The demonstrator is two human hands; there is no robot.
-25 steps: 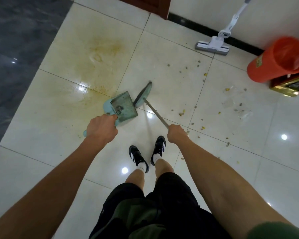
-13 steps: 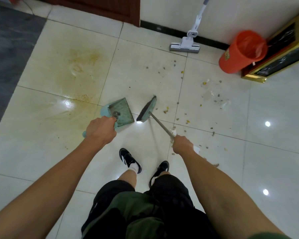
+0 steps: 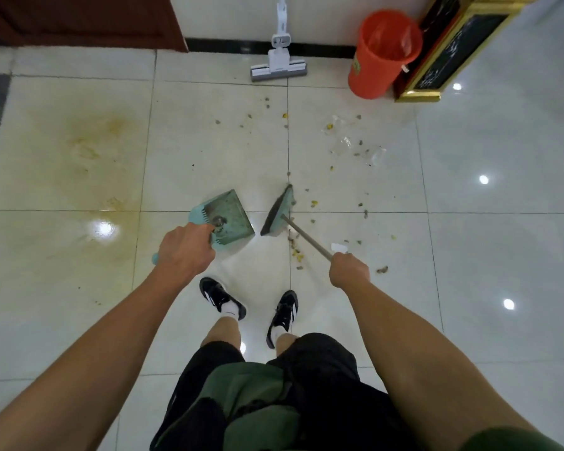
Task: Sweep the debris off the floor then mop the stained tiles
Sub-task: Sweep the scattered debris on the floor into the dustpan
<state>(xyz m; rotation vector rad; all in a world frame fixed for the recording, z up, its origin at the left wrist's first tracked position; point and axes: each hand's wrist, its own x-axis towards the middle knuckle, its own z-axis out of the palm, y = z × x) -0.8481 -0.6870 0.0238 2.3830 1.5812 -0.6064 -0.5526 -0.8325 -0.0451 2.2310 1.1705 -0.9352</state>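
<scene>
On the far left, the yellow stain (image 3: 88, 144) is still waiting to be mopped. The teal dustpan (image 3: 225, 216) is being gripped by the left hand (image 3: 184, 249). The broom (image 3: 279, 213), just beside it, is being gripped by the right hand (image 3: 349, 270). Crumbs (image 3: 310, 203) are still being left on the right tiles. The mop (image 3: 278, 68) is being kept far off by the wall.

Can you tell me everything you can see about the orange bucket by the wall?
The orange bucket looks like plastic, round, wider at the rim than at the base. It stands on the pale tiles near the wall, with its open mouth leaning toward the camera. Thin clear plastic, seemingly a liner, shows inside. A small yellowish label sits on its left side. A gold-framed black board stands right next to it, and the white mop rests to its left.
</scene>
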